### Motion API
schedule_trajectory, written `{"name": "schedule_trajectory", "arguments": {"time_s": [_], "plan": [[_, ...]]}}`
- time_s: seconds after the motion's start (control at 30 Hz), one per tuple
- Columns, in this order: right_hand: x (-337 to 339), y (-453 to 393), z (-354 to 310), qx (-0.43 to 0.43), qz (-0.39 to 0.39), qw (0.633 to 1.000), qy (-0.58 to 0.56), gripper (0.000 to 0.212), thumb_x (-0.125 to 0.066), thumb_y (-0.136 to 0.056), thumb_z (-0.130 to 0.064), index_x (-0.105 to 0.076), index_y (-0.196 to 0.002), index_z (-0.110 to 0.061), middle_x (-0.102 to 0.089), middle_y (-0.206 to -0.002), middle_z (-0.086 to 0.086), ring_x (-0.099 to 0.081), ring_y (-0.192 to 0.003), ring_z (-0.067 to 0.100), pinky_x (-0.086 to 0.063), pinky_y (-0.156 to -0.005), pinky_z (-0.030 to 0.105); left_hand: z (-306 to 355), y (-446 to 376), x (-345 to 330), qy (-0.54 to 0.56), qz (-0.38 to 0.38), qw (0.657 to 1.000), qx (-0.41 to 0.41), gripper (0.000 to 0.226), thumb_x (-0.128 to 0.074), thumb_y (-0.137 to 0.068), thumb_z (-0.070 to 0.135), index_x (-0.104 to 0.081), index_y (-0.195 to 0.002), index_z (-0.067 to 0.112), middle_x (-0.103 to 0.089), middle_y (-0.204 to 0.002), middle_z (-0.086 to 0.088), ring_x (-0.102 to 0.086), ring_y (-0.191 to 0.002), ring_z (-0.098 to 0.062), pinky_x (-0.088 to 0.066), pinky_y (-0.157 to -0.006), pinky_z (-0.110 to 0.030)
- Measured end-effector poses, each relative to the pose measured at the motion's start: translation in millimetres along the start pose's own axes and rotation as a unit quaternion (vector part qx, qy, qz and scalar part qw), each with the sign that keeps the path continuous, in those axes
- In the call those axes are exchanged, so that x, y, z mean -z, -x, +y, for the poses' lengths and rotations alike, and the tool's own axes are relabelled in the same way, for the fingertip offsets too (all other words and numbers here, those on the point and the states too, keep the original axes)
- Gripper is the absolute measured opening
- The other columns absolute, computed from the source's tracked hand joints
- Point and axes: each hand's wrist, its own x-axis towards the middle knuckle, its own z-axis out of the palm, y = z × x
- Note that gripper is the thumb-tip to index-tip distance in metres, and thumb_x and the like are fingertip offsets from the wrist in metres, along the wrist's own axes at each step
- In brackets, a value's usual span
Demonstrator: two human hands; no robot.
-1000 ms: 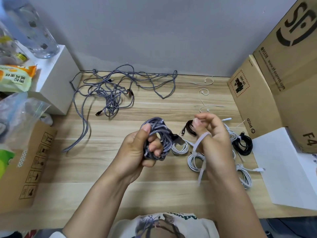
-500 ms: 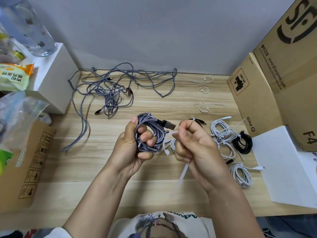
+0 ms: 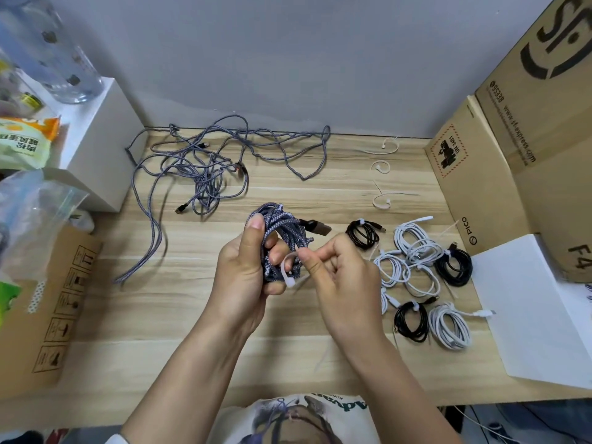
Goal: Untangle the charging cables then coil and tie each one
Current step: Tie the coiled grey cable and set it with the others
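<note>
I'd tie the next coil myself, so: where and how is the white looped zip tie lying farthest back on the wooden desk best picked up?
Pinch the white looped zip tie at its straight tail, which lies flat and points left of the loop. Come from above with thumb and forefinger; the bare wooden desk around it leaves room. The curled loop looks thin and springy, so it may slip.

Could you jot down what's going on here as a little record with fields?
Left hand: grips the coiled grey cable
Right hand: pinches a white tie looped at the coil
Still tangled: grey cables at the back of the table
Already tied: black and white coils on the right
</note>
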Motion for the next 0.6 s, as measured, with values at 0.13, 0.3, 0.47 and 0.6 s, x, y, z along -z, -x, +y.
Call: {"name": "schedule_trajectory", "arguments": {"time_s": [0.13, 0.3, 0.47, 0.6], "plan": [[7.3, -5.3, 2.6, -0.015, 0.028, 0.999, -0.002, 0.036, -0.06, -0.084, -0.048, -0.043, -0.066, -0.021, -0.045, -0.044, -0.009, -0.035, -0.042, 0.012, -0.033, -0.048, 0.037, -0.1, -0.6, 2.0, -0.03, 0.004, 0.999, -0.037, 0.04, -0.053, -0.084, 0.048, -0.035, -0.068, 0.017, -0.037, -0.049, 0.008, -0.042, -0.046, -0.007, -0.02, -0.037, -0.012], [9.0, -8.7, 4.8, -0.065, 0.027, 0.997, -0.016, 0.038, -0.062, -0.085, -0.041, -0.041, -0.061, -0.022, -0.045, -0.043, -0.012, -0.032, -0.042, 0.009, -0.026, -0.051, 0.03, -3.4, -0.3, 3.0, -0.092, 0.009, 0.991, -0.099, 0.036, -0.053, -0.085, 0.045, -0.05, -0.055, 0.025, -0.041, -0.048, 0.007, -0.042, -0.048, -0.008, -0.023, -0.04, -0.014], [3.7, -6.9, -5.8, -0.066, 0.027, 0.997, 0.04, 0.044, -0.063, -0.085, -0.038, -0.035, -0.055, -0.022, -0.036, -0.041, -0.006, -0.036, -0.048, 0.021, -0.03, -0.053, 0.034, -11.9, 5.6, 1.3, -0.227, -0.015, 0.946, -0.23, 0.028, -0.05, -0.077, 0.048, -0.054, -0.07, 0.022, -0.049, -0.054, 0.012, -0.038, -0.051, 0.001, -0.031, -0.047, -0.012], [6.3, -6.2, -11.9, -0.058, 0.016, 0.994, 0.087, 0.042, -0.064, -0.082, -0.034, -0.035, -0.054, -0.023, -0.039, -0.044, -0.005, -0.039, -0.051, 0.024, -0.028, -0.053, 0.034, -16.9, 5.2, 3.8, -0.396, 0.012, 0.867, -0.302, 0.024, -0.048, -0.08, 0.048, -0.037, -0.063, 0.034, -0.049, -0.055, 0.019, -0.035, -0.048, 0.002, -0.025, -0.048, -0.014]]}}
